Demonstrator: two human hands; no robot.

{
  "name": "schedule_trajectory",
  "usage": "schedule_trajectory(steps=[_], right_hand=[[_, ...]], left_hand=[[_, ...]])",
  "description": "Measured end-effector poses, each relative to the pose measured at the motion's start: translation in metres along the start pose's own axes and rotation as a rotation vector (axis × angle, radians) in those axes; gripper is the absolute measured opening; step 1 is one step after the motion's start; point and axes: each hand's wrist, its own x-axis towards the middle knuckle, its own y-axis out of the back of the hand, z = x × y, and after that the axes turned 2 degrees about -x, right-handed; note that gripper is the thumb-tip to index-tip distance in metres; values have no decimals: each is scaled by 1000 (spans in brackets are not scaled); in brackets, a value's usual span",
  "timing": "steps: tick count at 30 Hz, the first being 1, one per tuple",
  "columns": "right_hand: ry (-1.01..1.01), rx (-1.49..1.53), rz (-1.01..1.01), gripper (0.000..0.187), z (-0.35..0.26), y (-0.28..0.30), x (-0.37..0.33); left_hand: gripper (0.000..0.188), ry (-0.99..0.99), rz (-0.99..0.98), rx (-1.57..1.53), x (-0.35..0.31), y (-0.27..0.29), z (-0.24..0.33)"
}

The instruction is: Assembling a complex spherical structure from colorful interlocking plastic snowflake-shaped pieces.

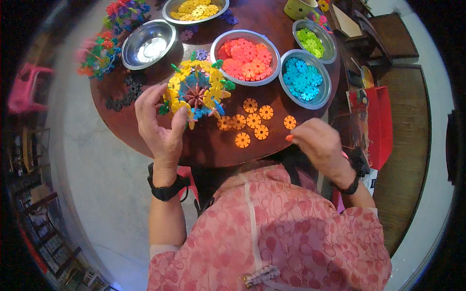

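My left hand (pixel 158 119) is closed round the left side of a ball-like model (pixel 213 94) built from interlocking plastic discs. Yellow discs form its outer ring, with green pieces sticking out, and blue and reddish-brown ones fill its middle. To the right, my right hand (pixel 318 140) pinches a small orange disc (pixel 290 138), mostly hidden by the fingertips. Between the hands, several loose orange notched discs (pixel 253 120) lie flat on the dark red table (pixel 204 153).
Metal bowls hold red discs (pixel 247 56), blue discs (pixel 302 77), green discs (pixel 310 41) and yellow discs (pixel 194 9). A bare metal bowl (pixel 149 44) stands at the left, near multicoloured disc models (pixel 100 56) and black discs (pixel 127 92). A red box (pixel 381 126) is beyond the right edge.
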Motion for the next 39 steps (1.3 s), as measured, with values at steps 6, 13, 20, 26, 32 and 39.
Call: schedule_trajectory(steps=[6,13,20,26,32,39], right_hand=[[-77,21,119,12,42,23,73],[-30,10,59,14,97,-20,148],[65,-209,-117,25,92,-58,185],[-29,-303,-194,18,94,-59,182],[30,-300,-181,16,104,-52,182],[102,-312,-277,11,102,-52,181]], left_hand=[[47,22,-1,7,-3,-1,0],[47,44,-14,26,-1,2,3],[49,61,-15,-2,-1,2,4],[49,49,-23,24,-1,3,3],[48,59,-10,2,-3,2,3],[49,72,-18,8,-3,1,4]])
